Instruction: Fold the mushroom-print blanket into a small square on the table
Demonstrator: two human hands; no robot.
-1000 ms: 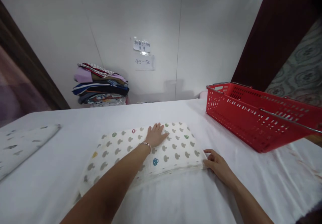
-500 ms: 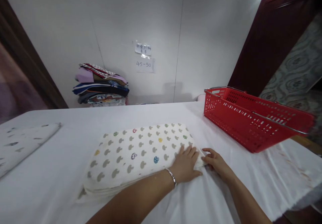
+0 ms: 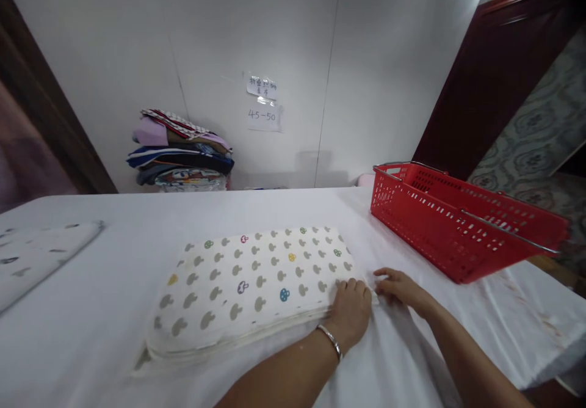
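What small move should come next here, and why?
Perhaps bring the bare left hand to the near-left corner of the folded white mushroom-print cloth and straighten it: a lower layer juts out there, while that hand is at the near-right corner.

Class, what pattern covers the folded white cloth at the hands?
The folded white cloth bears grey mushrooms, with some coloured ones, seen in the head view.

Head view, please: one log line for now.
left hand: on folded cloth, near-right corner | right hand: by its right edge | red basket: on table
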